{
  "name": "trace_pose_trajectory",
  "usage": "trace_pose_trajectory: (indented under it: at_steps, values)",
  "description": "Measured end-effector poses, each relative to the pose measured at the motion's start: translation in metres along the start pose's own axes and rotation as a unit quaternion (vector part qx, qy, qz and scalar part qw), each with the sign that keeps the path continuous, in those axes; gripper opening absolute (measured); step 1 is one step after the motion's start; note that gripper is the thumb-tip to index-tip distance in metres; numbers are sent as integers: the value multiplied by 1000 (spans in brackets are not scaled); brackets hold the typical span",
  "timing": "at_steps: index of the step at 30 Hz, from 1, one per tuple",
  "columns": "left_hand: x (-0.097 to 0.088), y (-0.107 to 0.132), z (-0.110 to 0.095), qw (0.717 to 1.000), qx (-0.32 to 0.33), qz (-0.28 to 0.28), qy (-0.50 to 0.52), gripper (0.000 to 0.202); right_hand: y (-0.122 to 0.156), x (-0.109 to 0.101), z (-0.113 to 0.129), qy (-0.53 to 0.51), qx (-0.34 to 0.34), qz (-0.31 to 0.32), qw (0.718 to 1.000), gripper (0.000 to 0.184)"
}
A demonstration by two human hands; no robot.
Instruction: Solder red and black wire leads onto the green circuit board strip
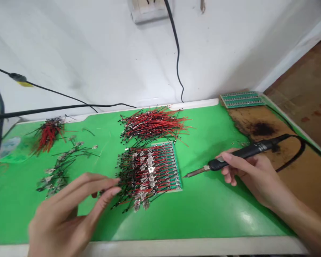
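My right hand (253,175) grips a black soldering iron (243,154) like a pen, its metal tip pointing left toward a green circuit board panel (173,167). Many red and black wires (141,173) with metal tabs are attached across that panel. My left hand (72,210) hovers at the panel's left side, fingers stretched out and close together, fingertips touching the black wire ends. It holds nothing that I can see.
A loose pile of red wires (153,123) lies behind the panel. More wire bundles (48,132) and tabbed black wires (60,166) lie at the left on the green mat (203,210). Spare green panels (242,99) sit at the back right, by a burnt brown patch (262,129). Black cables run along the wall.
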State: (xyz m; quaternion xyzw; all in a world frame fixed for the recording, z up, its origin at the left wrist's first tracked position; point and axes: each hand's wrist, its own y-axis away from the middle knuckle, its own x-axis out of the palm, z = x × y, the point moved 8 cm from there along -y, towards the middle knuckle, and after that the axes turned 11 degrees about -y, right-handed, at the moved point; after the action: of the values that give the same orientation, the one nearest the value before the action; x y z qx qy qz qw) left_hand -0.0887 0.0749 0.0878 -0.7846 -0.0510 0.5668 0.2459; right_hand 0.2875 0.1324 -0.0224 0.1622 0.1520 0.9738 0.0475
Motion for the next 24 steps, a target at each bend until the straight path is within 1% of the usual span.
trace_pose_trajectory:
  at_steps: [2,4,6,7,10,13,16,19,24]
  values:
    - [11,-10,-34,998,53,18,23,9,1,3,1,-11,-2,17,1000,43]
    - [23,-18,-63,994,89,25,51,11,0,5,1,-24,-8,31,999,41]
    - [35,-21,-82,992,115,10,46,14,0,6,1,-29,-10,38,999,41]
    - [42,-21,-88,991,129,9,37,16,0,5,0,-29,-9,39,999,41]
    - [66,-15,-92,985,169,28,14,19,0,5,-1,-33,-2,42,999,40]
    - [79,-7,-86,981,189,41,12,21,1,5,-2,-34,-1,39,999,39]
    - [83,-3,-82,981,191,40,12,23,2,1,0,-30,-10,27,999,40]
    - [84,-3,-84,980,191,44,15,21,3,-3,2,-30,-19,9,999,39]
    - [88,-7,-84,982,181,50,7,19,4,-7,1,-31,-8,-23,999,38]
